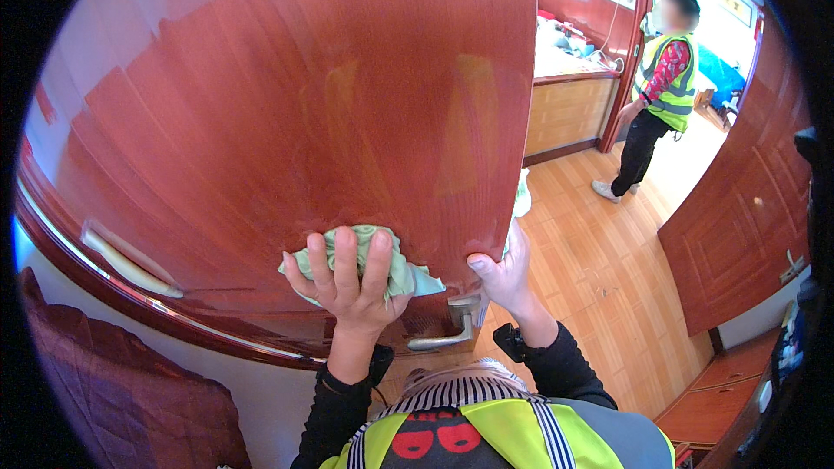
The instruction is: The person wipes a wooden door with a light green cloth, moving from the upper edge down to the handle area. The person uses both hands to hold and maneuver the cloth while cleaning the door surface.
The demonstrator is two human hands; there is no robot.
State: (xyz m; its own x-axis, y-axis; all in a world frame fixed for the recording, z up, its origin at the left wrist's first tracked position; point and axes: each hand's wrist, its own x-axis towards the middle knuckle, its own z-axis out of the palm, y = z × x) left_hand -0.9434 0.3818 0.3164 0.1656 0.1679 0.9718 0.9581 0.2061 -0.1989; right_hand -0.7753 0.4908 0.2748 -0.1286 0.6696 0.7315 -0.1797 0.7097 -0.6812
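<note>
A reddish-brown wooden door (260,143) fills the left and middle of the view. My left hand (352,280), fingers spread, presses a light green cloth (401,273) flat against the door's face. Around the door's free edge my right hand (505,267) is gripping, its thumb on the face and its fingers behind. A second pale green cloth (522,194) shows at that edge just above the right hand; how the hidden fingers hold it cannot be told. The metal lever handle (449,335) sits below, between my two hands.
A person in a yellow safety vest (668,85) stands at a doorway, upper right. Another wooden door (736,208) stands open at the right, above a low wooden cabinet (723,397). Wood-look flooring (586,260) lies between. A dark red cover (130,391) is at lower left.
</note>
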